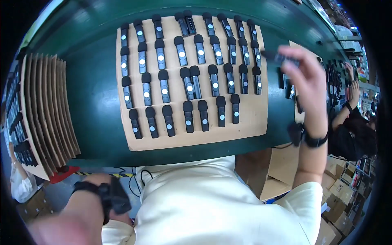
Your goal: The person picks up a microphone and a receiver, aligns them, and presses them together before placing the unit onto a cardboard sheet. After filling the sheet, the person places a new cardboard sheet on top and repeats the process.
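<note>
My right hand (304, 75) is raised past the right edge of a cardboard sheet (196, 141), closed on a small black clip-on microphone (282, 58) with a dark foam tip. The hand and the microphone are both blurred by motion. Several like microphones (188, 116) lie in four rows on the sheet, foam ends pointing away from me, most with a pale round dot. Two pairs of them touch side by side. Low at the left, by my body, my left hand (61, 230) is smeared by motion and its fingers cannot be made out.
Upright cardboard sheets (49, 110) stand packed at the left of the green table (94, 85), with black pieces on the outermost. A second cardboard sheet (299, 116) with dark pieces lies beyond my right hand. A co-worker's arm (345, 110) reaches in farther right. Open boxes (281, 171) stand below.
</note>
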Demonstrator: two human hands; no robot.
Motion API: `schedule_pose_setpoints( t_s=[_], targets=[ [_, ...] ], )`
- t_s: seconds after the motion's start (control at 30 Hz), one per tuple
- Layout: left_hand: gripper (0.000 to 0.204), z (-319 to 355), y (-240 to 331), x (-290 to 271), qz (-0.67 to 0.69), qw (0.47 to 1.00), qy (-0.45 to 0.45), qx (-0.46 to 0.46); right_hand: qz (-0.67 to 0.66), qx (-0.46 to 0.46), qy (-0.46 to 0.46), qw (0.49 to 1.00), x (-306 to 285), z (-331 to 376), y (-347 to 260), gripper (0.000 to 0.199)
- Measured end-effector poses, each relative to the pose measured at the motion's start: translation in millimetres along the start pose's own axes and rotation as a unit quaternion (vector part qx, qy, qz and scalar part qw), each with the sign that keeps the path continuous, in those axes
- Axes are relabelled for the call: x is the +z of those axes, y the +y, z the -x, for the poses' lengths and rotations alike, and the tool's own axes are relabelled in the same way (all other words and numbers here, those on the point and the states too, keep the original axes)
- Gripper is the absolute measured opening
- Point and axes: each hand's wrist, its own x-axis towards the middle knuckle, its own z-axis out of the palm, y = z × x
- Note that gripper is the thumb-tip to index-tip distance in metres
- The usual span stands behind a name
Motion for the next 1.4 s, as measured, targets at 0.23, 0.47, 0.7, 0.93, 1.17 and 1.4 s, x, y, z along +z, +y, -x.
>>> schedule_pose_setpoints(
  t_s=[0.23,0.47,0.7,0.93,1.17,1.4],
  targets=[
    [0.045,42,-11,46,0.076,0.920,-0.298,-0.242,-0.086,-0.153,-0.052,0.983,65,60,-51,0.033],
    [0.034,63,3,60,0.103,0.901,-0.331,-0.262,-0.137,-0.167,-0.024,0.976,102,68,-62,0.038],
    [0.028,67,10,65,0.077,0.918,-0.284,-0.266,-0.094,-0.203,0.023,0.975,111,70,-69,0.039],
    [0.027,67,10,64,0.061,0.926,-0.277,-0.250,-0.086,-0.210,0.037,0.973,113,70,-67,0.037],
    [0.024,68,10,64,0.062,0.920,-0.284,-0.262,-0.097,-0.227,0.034,0.968,112,69,-64,0.036],
    [0.028,78,8,74,0.098,0.903,-0.295,-0.296,-0.150,-0.196,0.048,0.968,109,70,-69,0.033]
  ],
)
